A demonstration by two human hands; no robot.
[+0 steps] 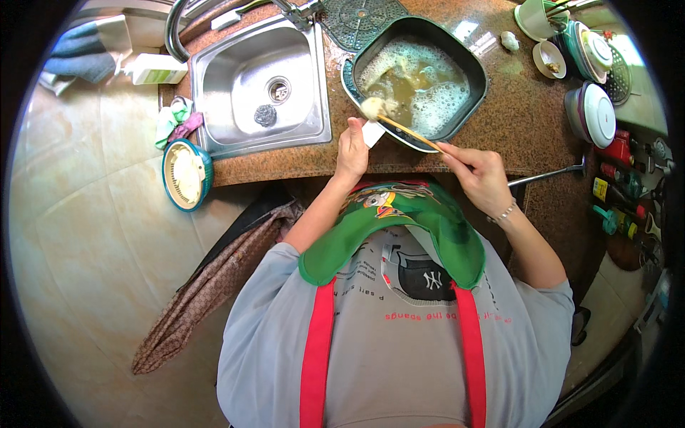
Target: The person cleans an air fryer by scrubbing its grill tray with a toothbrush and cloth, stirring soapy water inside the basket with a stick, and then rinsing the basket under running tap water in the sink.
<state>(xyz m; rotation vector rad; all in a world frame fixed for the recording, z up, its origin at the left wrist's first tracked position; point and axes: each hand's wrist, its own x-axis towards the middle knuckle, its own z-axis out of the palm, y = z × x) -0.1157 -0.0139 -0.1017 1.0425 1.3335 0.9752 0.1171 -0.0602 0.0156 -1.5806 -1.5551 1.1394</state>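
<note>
A dark square pot or basin with a pale rim stands on the granite counter, holding cloudy, foamy liquid. My left hand grips a white object, perhaps a handle, at the vessel's near left corner. My right hand is closed on a thin wooden stick or utensil, which slants up to the left. At its far end a pale, rounded lump lies over the vessel's near left edge; whether it is part of the utensil or food cannot be told.
Left of the vessel is a steel sink with a scouring pad and a faucet. A teal basket sits by the counter's left edge. Stacked bowls, a small bowl and bottles stand at right.
</note>
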